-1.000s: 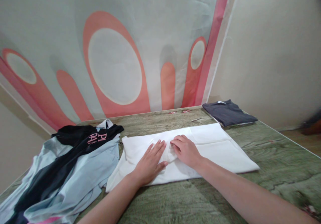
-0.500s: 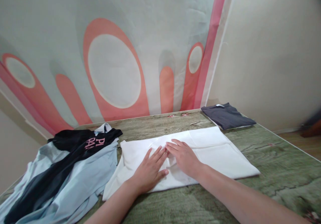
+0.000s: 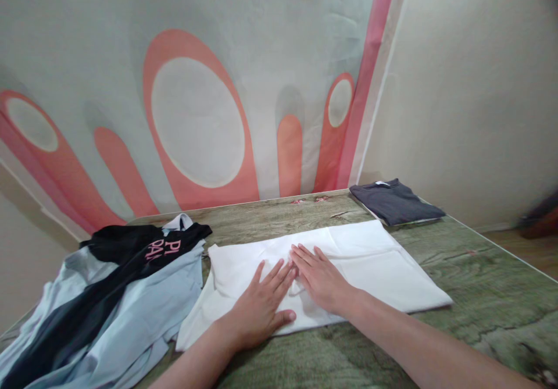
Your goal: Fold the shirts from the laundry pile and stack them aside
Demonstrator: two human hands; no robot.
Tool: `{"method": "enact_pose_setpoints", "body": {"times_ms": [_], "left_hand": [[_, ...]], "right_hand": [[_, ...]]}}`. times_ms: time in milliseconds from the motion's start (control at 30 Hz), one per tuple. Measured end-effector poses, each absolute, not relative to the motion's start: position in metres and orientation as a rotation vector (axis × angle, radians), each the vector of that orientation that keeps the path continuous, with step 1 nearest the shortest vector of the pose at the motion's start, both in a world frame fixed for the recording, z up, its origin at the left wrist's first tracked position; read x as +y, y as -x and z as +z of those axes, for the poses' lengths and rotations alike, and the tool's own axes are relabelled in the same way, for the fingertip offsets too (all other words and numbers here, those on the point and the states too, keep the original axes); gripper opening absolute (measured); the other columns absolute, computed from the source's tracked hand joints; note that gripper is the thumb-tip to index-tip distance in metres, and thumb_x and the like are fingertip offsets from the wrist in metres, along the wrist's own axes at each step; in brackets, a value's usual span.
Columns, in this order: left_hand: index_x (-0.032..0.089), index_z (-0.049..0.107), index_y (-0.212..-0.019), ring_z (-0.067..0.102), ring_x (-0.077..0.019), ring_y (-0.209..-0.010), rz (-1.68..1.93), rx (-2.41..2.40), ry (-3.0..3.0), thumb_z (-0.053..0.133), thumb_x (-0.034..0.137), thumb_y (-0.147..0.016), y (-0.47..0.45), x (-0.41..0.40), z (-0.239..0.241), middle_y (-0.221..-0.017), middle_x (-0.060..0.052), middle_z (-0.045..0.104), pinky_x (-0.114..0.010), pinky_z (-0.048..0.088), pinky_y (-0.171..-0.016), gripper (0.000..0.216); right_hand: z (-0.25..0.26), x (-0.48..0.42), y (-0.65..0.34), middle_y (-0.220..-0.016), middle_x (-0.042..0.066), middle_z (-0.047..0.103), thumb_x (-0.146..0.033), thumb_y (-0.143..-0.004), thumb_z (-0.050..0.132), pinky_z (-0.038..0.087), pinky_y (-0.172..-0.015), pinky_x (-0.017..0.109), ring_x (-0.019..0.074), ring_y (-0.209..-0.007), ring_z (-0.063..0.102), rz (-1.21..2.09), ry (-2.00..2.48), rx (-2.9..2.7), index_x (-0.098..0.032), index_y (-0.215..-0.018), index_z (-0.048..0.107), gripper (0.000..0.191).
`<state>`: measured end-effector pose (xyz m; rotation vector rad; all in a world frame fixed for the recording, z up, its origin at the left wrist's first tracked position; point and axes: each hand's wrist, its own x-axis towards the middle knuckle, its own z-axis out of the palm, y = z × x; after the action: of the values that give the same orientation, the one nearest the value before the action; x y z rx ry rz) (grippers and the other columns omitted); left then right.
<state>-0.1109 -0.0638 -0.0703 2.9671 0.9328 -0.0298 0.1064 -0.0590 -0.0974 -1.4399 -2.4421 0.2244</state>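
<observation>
A white garment lies spread and partly folded across the middle of the green table. My left hand rests flat on its near left part, fingers stretched out and slightly apart. Right beside it, my right hand also lies flat on the cloth, fingers pointing away from me and touching the left hand's fingertips. Neither hand grips the fabric.
A heap of light blue and black clothes, one with pink lettering, lies at the left. At the far right corner sits a folded dark grey shirt. A wall hanging with orange ovals rises behind the table.
Both hands have slid a little toward me over the white garment, and their fingers have stretched out flatter. The view has tipped slightly.
</observation>
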Motion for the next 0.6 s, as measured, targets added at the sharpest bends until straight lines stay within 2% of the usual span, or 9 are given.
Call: {"method": "enact_pose_setpoints", "body": {"times_ms": [167, 233, 400, 500, 600], "left_hand": [[0.023, 0.01, -0.153, 0.006, -0.0252, -0.146, -0.025, 0.907, -2.963, 0.024, 0.062, -0.095, 0.113, -0.062, -0.075, -0.159, -0.007, 0.006, -0.05, 0.002, -0.117, 0.071], [0.023, 0.011, -0.153, 0.006, -0.0251, -0.146, -0.037, 0.92, -2.953, 0.024, 0.063, -0.095, 0.113, -0.062, -0.075, -0.159, -0.008, 0.007, -0.05, 0.003, -0.117, 0.071], [0.024, 0.005, -0.153, 0.007, -0.0235, -0.146, -0.016, 0.951, -2.942, 0.025, 0.062, -0.095, 0.112, -0.064, -0.072, -0.159, -0.006, 0.008, -0.049, 0.006, -0.117, 0.072], [0.022, 0.002, -0.153, 0.008, -0.0235, -0.146, 0.111, 1.152, -2.929, 0.025, 0.057, -0.097, 0.115, -0.059, -0.077, -0.159, -0.007, 0.01, -0.048, 0.011, -0.117, 0.07], [0.022, 0.008, -0.153, 0.012, -0.0253, -0.146, 0.211, 1.413, -2.891, 0.023, 0.052, -0.099, 0.12, -0.052, -0.088, -0.158, -0.007, 0.016, -0.05, 0.016, -0.115, 0.064]], "right_hand": [[-0.097, -0.06, -0.106, -0.156, 0.008, 0.021, -0.047, -0.099, 0.017, 0.012, -0.117, 0.051, 0.0229, -0.145, 0.016, 0.277, 1.464, -2.479, -0.014, -0.15, 0.024, 0.061], [-0.098, -0.06, -0.105, -0.157, 0.008, 0.018, -0.051, -0.098, 0.015, 0.01, -0.117, 0.051, 0.0236, -0.145, 0.015, 0.29, 1.479, -2.493, -0.014, -0.151, 0.021, 0.065], [-0.099, -0.06, -0.103, -0.157, 0.008, 0.017, -0.055, -0.097, 0.014, 0.006, -0.117, 0.053, 0.0248, -0.145, 0.013, 0.284, 1.494, -2.503, -0.013, -0.151, 0.02, 0.069], [-0.097, -0.061, -0.104, -0.157, 0.008, 0.016, -0.055, -0.097, 0.014, 0.006, -0.117, 0.053, 0.0246, -0.145, 0.013, 0.29, 1.488, -2.496, -0.014, -0.152, 0.02, 0.069], [-0.096, -0.062, -0.104, -0.157, 0.008, 0.017, -0.056, -0.097, 0.016, 0.007, -0.117, 0.053, 0.025, -0.145, 0.014, 0.3, 1.49, -2.492, -0.015, -0.151, 0.02, 0.069]]}}
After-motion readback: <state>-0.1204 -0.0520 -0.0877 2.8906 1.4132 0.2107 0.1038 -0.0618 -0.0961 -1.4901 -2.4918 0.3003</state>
